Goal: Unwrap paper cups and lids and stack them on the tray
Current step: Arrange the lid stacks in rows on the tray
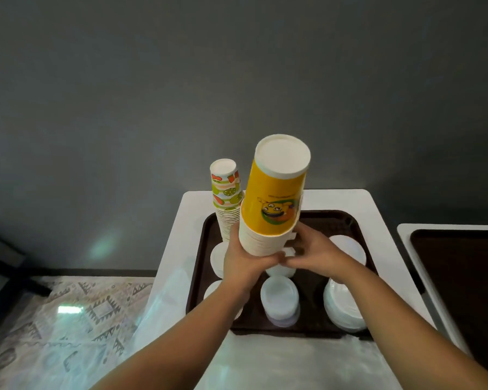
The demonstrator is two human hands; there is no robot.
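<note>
Cups (pixel 271 204), the tall yellow stack, sit mid-frame over the tray (pixel 347 218), and the grip is right down at the bottom rims. Left hand (pixel 244 261) is wrapped round the lower left of the stack, fingers curled on it. Right hand (pixel 313 256) is at the lower right with fingers curled against the base, looks like it's clamped on the stack too, though the fingertips are kinda blurred where the two hands meet.

Stuff that worries me:

- Stack leans toward the upper right and all the holding is at the bottom, so I'd guess the top could swing or the nested cups could slide apart if either hand loosens.
- Fruit cups (pixel 228 198) stand just beside it on the left, at the tray's back corner. A sideways bump while setting down could topple that skinny tower.
- Lids (pixel 279 299) lie in piles right under the hands. Landing the stack half on a pile would leave it tilted, and it'd probably go over.
- Wrap (pixel 158 305) hangs off the table (pixel 378 209) edge, lower left; a forearm could snag it, I'd guess.
</note>
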